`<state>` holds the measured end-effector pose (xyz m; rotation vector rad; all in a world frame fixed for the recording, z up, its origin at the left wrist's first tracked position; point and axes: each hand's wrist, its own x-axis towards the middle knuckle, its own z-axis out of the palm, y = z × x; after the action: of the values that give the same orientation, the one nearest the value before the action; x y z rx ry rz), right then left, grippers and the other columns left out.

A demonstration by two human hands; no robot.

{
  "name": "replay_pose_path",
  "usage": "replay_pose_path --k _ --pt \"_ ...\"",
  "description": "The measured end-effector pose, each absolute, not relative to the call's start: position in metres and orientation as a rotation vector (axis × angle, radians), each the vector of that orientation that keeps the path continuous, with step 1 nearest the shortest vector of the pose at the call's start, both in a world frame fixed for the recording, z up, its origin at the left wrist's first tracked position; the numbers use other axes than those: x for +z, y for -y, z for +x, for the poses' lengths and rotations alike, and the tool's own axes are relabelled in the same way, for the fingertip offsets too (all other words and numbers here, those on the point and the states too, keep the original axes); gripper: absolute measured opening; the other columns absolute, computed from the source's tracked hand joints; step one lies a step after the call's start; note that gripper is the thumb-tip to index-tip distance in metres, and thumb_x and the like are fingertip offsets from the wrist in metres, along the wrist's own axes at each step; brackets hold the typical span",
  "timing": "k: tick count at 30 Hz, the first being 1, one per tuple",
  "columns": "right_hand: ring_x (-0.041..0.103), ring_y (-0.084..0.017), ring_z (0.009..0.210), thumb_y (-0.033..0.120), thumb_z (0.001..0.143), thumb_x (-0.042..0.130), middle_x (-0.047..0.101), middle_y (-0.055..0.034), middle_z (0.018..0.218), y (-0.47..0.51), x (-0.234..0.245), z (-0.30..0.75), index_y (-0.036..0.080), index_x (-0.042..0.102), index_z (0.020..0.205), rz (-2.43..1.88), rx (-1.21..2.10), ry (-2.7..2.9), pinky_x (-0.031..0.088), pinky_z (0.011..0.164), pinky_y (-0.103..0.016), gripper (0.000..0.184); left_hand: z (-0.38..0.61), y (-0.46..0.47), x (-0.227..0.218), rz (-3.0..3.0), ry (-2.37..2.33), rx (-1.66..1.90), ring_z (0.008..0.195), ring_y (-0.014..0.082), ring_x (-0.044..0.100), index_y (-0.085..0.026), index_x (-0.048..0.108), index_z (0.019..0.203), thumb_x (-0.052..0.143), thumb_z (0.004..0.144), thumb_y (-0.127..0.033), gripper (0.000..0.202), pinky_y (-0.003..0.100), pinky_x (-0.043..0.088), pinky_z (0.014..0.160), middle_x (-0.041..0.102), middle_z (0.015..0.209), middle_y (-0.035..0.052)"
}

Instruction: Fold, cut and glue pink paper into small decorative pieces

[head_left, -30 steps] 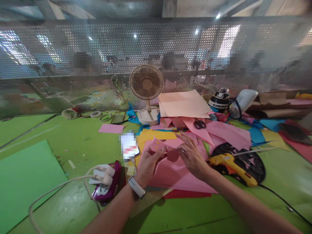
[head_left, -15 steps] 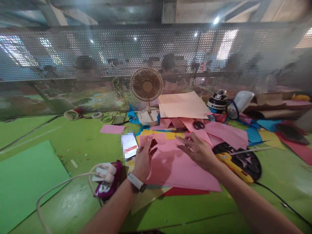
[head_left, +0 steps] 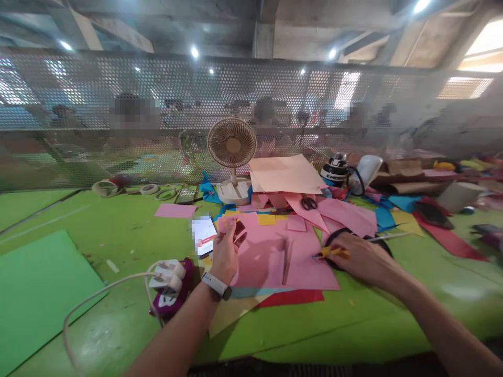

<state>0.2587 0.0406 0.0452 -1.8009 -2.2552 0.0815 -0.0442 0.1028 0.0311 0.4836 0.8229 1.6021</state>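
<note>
Right hand (head_left: 363, 260) around glue gun (head_left: 337, 253)

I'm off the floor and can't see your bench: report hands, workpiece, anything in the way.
Left hand holding small pink card. Right hand gripping yellow glue gun. Phone close beside left hand.

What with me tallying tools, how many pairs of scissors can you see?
1: the black-handled pair, lying on pink paper in front of the peach-coloured sheets, right of the fan. Others may be hidden under the papers.
</note>
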Motion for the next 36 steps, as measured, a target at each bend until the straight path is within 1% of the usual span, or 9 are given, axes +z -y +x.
replay_pose_path --k 2,8,14,17,20,24,28,31,36 --pt "0.06 -0.022 0.075 0.049 0.075 0.052 0.063 -0.0071 0.087 -0.035 0.036 0.284 0.02 0.061 0.078 -2.047 -0.057 2.092 0.04 0.061 -0.029 0.03 -0.044 -0.102 0.032 0.482 -0.822 1.598 0.077 0.0117 0.062 -0.017 0.065 0.082 0.075 0.063 -0.026 0.023 0.024 0.049 0.069 0.066 0.08 0.0017" --pt "0.059 -0.022 0.067 0.053 0.074 0.049 0.064 -0.0065 0.078 -0.028 0.017 0.305 0.02 0.054 0.071 -2.238 0.075 2.038 0.031 0.052 -0.027 0.034 -0.043 -0.102 0.03 0.512 -0.812 1.566 0.075 0.0115 0.062 -0.017 0.065 0.081 0.076 0.061 -0.026 0.024 0.023 0.049 0.068 0.066 0.078 0.0015" --pt "0.057 -0.018 0.062 0.033 0.07 0.052 0.062 -0.0025 0.069 -0.035 0.014 0.313 0.019 0.057 0.075 -2.189 0.34 2.078 0.03 0.052 -0.025 0.015 -0.043 -0.102 0.028 0.544 -0.814 1.543 0.074 0.0115 0.062 -0.017 0.065 0.084 0.074 0.062 -0.028 0.026 0.023 0.048 0.067 0.066 0.081 0.002" --pt "0.055 -0.017 0.059 0.033 0.067 0.055 0.061 -0.0022 0.067 -0.034 0.011 0.315 0.019 0.055 0.073 -2.224 0.293 2.033 0.028 0.05 -0.024 0.015 -0.042 -0.101 0.028 0.551 -0.815 1.528 0.073 0.0108 0.061 -0.018 0.064 0.084 0.074 0.063 -0.027 0.024 0.023 0.048 0.067 0.066 0.082 0.0009" --pt "0.054 -0.017 0.056 0.04 0.069 0.053 0.061 -0.0026 0.067 -0.033 0.01 0.316 0.02 0.055 0.08 -2.232 0.294 1.846 0.03 0.048 -0.024 0.023 -0.042 -0.101 0.029 0.554 -0.831 1.53 0.072 0.0109 0.062 -0.019 0.064 0.082 0.074 0.063 -0.028 0.023 0.024 0.047 0.068 0.067 0.08 -0.0003" --pt "0.055 -0.018 0.061 0.037 0.067 0.057 0.061 -0.0048 0.075 -0.03 0.02 0.314 0.019 0.052 0.088 -2.005 0.221 1.457 0.039 0.052 -0.027 0.028 -0.043 -0.102 0.028 0.578 -0.837 1.524 0.076 0.0121 0.063 -0.019 0.065 0.083 0.073 0.064 -0.03 0.024 0.024 0.047 0.069 0.067 0.083 0.0006" --pt "0.057 -0.017 0.064 0.037 0.064 0.067 0.061 -0.0058 0.09 -0.022 0.04 0.292 0.02 0.047 0.098 -1.46 0.797 1.195 0.045 0.049 -0.026 0.043 -0.042 -0.1 0.029 0.579 -0.812 1.5 0.078 0.0123 0.063 -0.02 0.066 0.086 0.074 0.064 -0.031 0.027 0.024 0.046 0.071 0.068 0.087 0.0017" --pt "0.055 -0.012 0.051 0.036 0.068 0.069 0.063 -0.0046 0.081 -0.019 0.049 0.266 0.018 0.05 0.098 -1.268 1.326 1.22 0.041 0.04 -0.022 0.04 -0.041 -0.097 0.03 0.574 -0.801 1.497 0.08 0.0126 0.062 -0.019 0.067 0.085 0.074 0.063 -0.031 0.027 0.024 0.046 0.071 0.067 0.086 0.0022" --pt "0.061 -0.014 0.068 0.026 0.064 0.075 0.066 -0.0044 0.086 -0.038 0.058 0.238 0.018 0.058 0.096 -1.197 1.466 1.178 0.049 0.055 -0.021 0.037 -0.041 -0.096 0.03 0.579 -0.814 1.518 0.082 0.0144 0.062 -0.018 0.067 0.083 0.074 0.063 -0.032 0.025 0.025 0.046 0.07 0.068 0.085 0.0033"
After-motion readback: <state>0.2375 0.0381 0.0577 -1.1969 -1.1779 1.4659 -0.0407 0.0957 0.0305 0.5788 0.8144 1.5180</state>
